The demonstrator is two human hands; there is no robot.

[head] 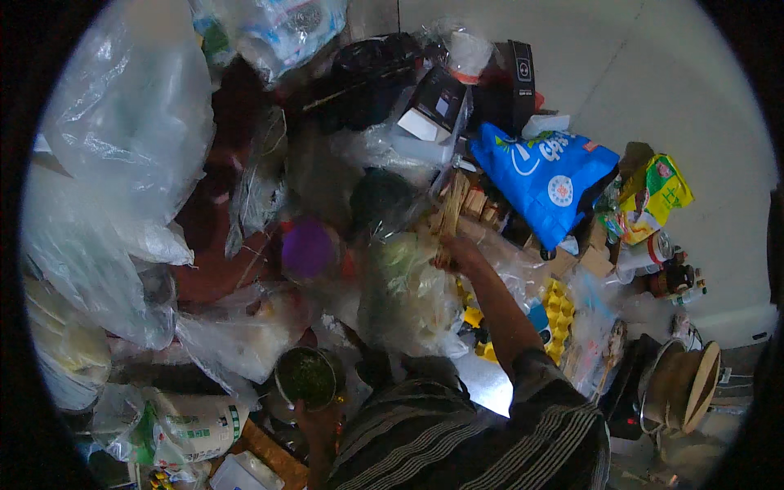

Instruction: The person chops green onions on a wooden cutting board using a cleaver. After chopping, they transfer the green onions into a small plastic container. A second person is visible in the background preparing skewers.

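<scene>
My right hand [458, 254] grips a bundle of thin tan strands [453, 199], like straw or thin sticks. Just left of that hand is a clear plastic bag [404, 294] with pale green contents, possibly a leafy vegetable. Low in the view, my left hand [306, 416] holds the rim of a round bowl [335, 381]. Finely broken green matter [306, 375] lies in the bowl; what it is cannot be made out. My left fingers are partly hidden in shadow.
A blue printed bag [545, 177] and a yellow bag [655, 196] lie to the right. Below them are a yellow egg tray [558, 321] and a wooden-lidded round pot [667, 386]. Large clear plastic bags [128, 122] crowd the left. A purple round object [309, 248] stands mid-view.
</scene>
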